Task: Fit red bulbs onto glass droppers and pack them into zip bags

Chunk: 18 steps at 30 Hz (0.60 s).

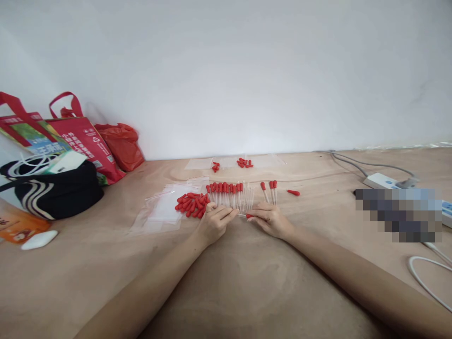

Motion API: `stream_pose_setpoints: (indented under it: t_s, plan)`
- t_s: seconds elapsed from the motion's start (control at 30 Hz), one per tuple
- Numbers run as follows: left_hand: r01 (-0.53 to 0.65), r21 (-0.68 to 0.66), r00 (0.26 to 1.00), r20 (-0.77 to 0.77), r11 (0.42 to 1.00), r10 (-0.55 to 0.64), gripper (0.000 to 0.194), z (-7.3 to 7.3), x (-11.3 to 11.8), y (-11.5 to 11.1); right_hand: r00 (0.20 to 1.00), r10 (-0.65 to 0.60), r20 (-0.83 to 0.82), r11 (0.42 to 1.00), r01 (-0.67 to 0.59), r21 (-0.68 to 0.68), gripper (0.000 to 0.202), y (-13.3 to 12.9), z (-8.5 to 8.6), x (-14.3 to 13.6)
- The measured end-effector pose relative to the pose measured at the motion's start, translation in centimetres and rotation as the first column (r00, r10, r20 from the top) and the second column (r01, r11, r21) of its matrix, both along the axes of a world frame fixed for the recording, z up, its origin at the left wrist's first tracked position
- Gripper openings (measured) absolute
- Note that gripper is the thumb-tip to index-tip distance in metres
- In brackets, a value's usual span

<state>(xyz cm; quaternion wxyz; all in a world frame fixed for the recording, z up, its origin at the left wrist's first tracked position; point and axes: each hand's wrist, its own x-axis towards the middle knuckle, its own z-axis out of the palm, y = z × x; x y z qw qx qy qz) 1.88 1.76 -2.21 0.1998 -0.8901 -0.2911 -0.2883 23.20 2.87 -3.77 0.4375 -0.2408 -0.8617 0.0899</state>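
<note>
My left hand (216,221) is closed on a thin clear glass tube (242,215), which points right. At the tube's right end, my right hand (270,220) pinches a red rubber bulb (249,216). Just beyond my hands lies a row of clear tubes with red bulbs (225,188), beside several bare tubes (249,195). Three more capped droppers (271,186) lie right of them. A heap of loose red bulbs (190,205) sits left of my left hand, and a single red bulb (293,192) lies to the right.
Clear plastic bags (158,209) lie left of the heap; more bags (199,163) with red bulbs are near the wall. Red shopping bags (84,146) and a black pouch (63,190) stand left. A white power strip (379,181), cables and a blurred-out item are right.
</note>
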Motion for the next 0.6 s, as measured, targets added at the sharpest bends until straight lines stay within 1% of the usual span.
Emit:
stream_pose_setpoints:
  t_s: [0.2,0.33,0.4,0.5,0.6]
  plan:
    - [-0.010,0.014,1.000,0.014,1.000,0.010,0.035,0.2,0.1,-0.2,1.000,-0.001,0.015,1.000,0.002,-0.007,0.018,0.0,0.1,-0.1]
    - [0.004,0.045,0.999,0.042,0.999,-0.006,0.032,0.3,0.5,-0.5,0.995,-0.040,0.090,0.999,0.037,0.031,0.017,0.0,0.3,-0.1]
    - [-0.001,0.037,0.997,0.071,0.999,-0.002,0.029,0.3,0.7,-0.6,0.990,-0.059,0.131,0.997,0.053,0.048,0.017,-0.1,0.5,-0.2]
    - [-0.020,0.000,0.994,0.110,1.000,0.020,0.024,0.2,1.0,-0.8,0.985,-0.091,0.148,0.994,0.082,0.067,0.018,-0.1,0.6,-0.2]
    - [-0.022,-0.006,0.994,0.109,1.000,0.023,0.022,0.2,1.2,-0.9,0.977,-0.118,0.177,0.990,0.103,0.096,0.020,-0.1,0.8,-0.3]
